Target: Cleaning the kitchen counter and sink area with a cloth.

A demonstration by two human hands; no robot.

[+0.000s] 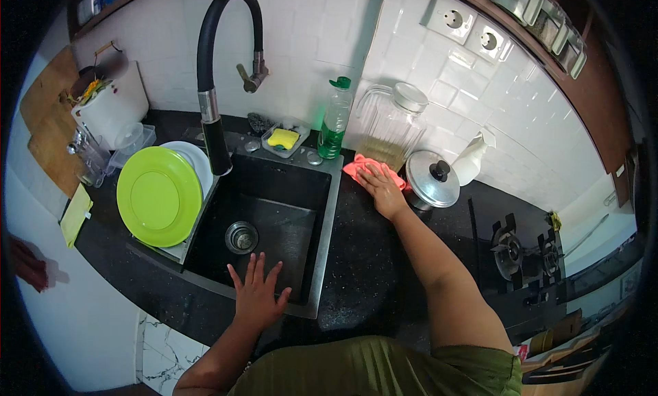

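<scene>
My right hand [386, 194] presses on a coral-pink cloth [367, 166] at the back of the black speckled countertop [360, 262]. Behind the cloth stands a ribbed pitcher [393, 126] with cloudy liquid low in it. Just right of my fingers is a lidded metal pot [427, 183] with a black knob. My left hand [258, 298], fingers spread and holding nothing, is over the front rim of the black sink [277, 226]. Part of the cloth is hidden under my right hand.
A black flexible faucet [205, 57] arches over the sink's left side. Left are a green plate [157, 200] and a white plate [198, 157]. A yellow sponge [283, 138] and a bottle of green liquid [331, 134] stand behind. Gas burners [510, 249] lie right.
</scene>
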